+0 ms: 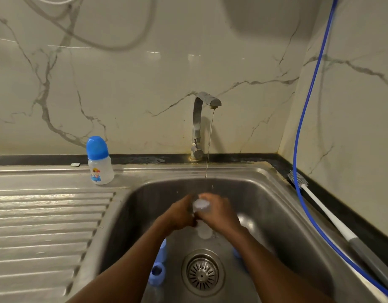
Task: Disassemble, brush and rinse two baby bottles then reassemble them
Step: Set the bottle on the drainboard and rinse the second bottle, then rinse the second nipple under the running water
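Observation:
Over the steel sink (276,193) both my hands hold one clear bottle body (202,228), which is blurred by motion. My left hand (180,213) grips it from the left and my right hand (219,212) wraps it from the right, near its top end. A thin stream of water (209,145) runs from the tap (199,125) down toward the hands. Blue bottle parts lie in the basin: one piece (157,273) at the lower left and another (236,253) partly hidden by my right forearm. A second, assembled bottle (100,161) with a blue cap stands on the drainboard at the back.
A ribbed drainboard (46,226) spans the left. The drain strainer (202,273) sits in the basin floor. A white-handled bottle brush (324,211) lies on the right counter edge beside a blue hose (306,106). Marble walls close the back and right.

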### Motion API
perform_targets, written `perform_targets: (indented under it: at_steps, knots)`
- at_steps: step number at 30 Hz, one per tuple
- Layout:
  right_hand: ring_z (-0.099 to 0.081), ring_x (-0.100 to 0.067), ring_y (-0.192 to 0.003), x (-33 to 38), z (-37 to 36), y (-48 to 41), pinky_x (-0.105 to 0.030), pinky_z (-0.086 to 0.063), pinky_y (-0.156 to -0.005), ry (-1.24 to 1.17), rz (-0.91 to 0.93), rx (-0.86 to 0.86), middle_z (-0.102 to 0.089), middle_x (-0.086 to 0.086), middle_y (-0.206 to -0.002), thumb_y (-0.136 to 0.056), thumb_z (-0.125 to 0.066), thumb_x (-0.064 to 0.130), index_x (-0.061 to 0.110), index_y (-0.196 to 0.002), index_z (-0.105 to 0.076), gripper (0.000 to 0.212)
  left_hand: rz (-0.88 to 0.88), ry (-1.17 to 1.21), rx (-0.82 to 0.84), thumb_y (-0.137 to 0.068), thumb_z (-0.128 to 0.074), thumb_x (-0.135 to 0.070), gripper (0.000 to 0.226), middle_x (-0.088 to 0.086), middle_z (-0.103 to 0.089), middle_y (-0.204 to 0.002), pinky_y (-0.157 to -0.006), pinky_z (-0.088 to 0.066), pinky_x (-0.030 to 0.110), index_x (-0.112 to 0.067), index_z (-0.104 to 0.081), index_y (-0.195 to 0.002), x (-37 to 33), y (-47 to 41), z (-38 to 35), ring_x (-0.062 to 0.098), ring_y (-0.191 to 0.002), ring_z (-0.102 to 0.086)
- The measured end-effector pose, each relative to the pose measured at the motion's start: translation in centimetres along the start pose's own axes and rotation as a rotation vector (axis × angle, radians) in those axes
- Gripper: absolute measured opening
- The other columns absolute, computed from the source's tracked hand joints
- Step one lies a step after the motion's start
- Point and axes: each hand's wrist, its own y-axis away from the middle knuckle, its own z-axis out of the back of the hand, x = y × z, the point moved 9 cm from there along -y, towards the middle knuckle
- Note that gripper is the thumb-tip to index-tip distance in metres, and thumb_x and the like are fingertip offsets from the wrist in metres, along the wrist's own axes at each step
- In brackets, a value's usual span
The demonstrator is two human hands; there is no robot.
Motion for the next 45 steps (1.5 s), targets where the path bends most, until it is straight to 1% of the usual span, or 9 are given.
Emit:
perform_targets:
  at_steps: [7, 11, 14, 22, 26, 32, 37, 41, 45]
  knots:
    - [-0.061, -0.028, -0.108, -0.7, -1.9, 1.0, -0.035, -0.054, -0.086, 0.277, -0.097, 0.227, -0.061, -0.006, -0.12, -0.064, -0.083, 0.044, 0.022, -0.122, -0.06, 0.067, 0.049, 0.086, -0.403, -0.086, -0.063, 0.001, 0.044, 0.01, -0.06, -0.123, -0.093, -0.055, 0.042, -0.015, -0.055, -0.127, 1.8, 0.9, 6.3, 0.022, -0.107, -0.061]
    - [-0.072, -0.024, -0.081, 0.0, -3.4, 2.3, -0.036, -0.06, -0.072, 0.344, -0.119, 0.418, -0.067, -0.009, -0.099, -0.064, -0.085, 0.04, 0.014, -0.103, -0.066, 0.051, -0.013, 0.02, -0.418, -0.088, -0.062, 0.001, 0.042, 0.008, -0.063, -0.117, -0.088, -0.057, 0.038, -0.015, -0.054, -0.127, 0.6, 1.2, 6.3, 0.019, -0.102, -0.063]
    - [-0.066, -0.025, -0.097, 1.8, -2.0, 1.9, -0.033, -0.054, -0.075, 0.271, -0.02, 0.275, -0.063, -0.006, -0.112, -0.069, -0.081, 0.04, 0.016, -0.117, -0.062, 0.057, -0.021, -0.052, -0.385, -0.087, -0.067, -0.006, 0.045, 0.006, -0.062, -0.119, -0.093, -0.054, 0.038, -0.016, -0.054, -0.128, 0.3, 1.2, 5.9, 0.019, -0.107, -0.062]
    - [-0.067, -0.026, -0.088, 2.9, -2.7, 3.5, -0.042, -0.061, -0.072, 0.307, -0.033, 0.444, -0.059, -0.009, -0.107, -0.062, -0.083, 0.025, 0.014, -0.11, -0.056, 0.056, 0.015, -0.139, -0.31, -0.087, -0.068, -0.009, 0.046, 0.006, -0.063, -0.119, -0.076, -0.046, 0.019, -0.02, -0.054, -0.129, 0.0, 2.4, 7.3, 0.014, -0.101, -0.061]
    - [-0.059, -0.018, -0.082, 2.1, -1.5, 3.0, -0.04, -0.062, -0.066, -0.154, -0.19, 0.331, -0.054, -0.004, -0.096, -0.067, -0.08, 0.022, 0.018, -0.098, -0.05, 0.043, 0.116, 0.126, -0.143, -0.094, -0.062, -0.036, 0.02, 0.009, -0.063, -0.098, -0.068, -0.051, 0.028, -0.02, -0.057, -0.106, -0.7, 4.6, 6.2, 0.017, -0.082, -0.062]
    - [-0.063, -0.035, -0.107, 3.7, -2.7, 3.6, -0.055, -0.056, -0.087, -0.657, -0.146, 0.428, -0.058, -0.018, -0.114, -0.074, -0.08, 0.013, 0.018, -0.09, -0.046, 0.038, 0.197, 0.64, -0.086, -0.093, -0.062, -0.027, 0.039, 0.014, -0.059, -0.122, -0.084, -0.058, 0.04, -0.018, -0.053, -0.13, 0.1, 6.6, 5.9, 0.03, -0.107, -0.063]
    - [-0.064, -0.028, -0.099, 3.9, -3.0, 4.0, -0.039, -0.059, -0.073, -0.72, -0.11, 0.545, -0.058, -0.012, -0.111, -0.075, -0.079, 0.007, 0.014, -0.1, -0.056, 0.035, 0.24, 0.019, 0.295, -0.096, -0.058, -0.04, 0.036, 0.009, -0.062, -0.119, -0.084, -0.055, 0.034, -0.027, -0.054, -0.129, 1.2, 8.5, 6.0, 0.025, -0.104, -0.063]
    - [-0.065, -0.018, -0.092, 7.2, -3.3, 6.1, -0.027, -0.057, -0.065, -0.136, 0.153, 0.755, -0.063, 0.0, -0.105, -0.076, -0.08, 0.021, 0.02, -0.11, -0.065, 0.037, 0.248, -0.286, 0.462, -0.094, -0.064, -0.014, 0.035, 0.009, -0.065, -0.115, -0.086, -0.056, 0.03, -0.025, -0.058, -0.126, 2.5, 9.2, 5.9, 0.019, -0.098, -0.062]
    - [-0.06, -0.009, -0.068, 8.6, -6.8, 12.1, -0.022, -0.055, -0.056, 0.255, 0.098, 1.103, -0.057, 0.005, -0.088, -0.078, -0.081, 0.019, 0.008, -0.111, -0.065, 0.039, 0.19, -0.572, 0.509, -0.091, -0.065, -0.011, 0.026, 0.009, -0.071, -0.101, -0.066, -0.054, 0.022, -0.026, -0.062, -0.113, 3.3, 8.4, 3.8, 0.01, -0.07, -0.061]
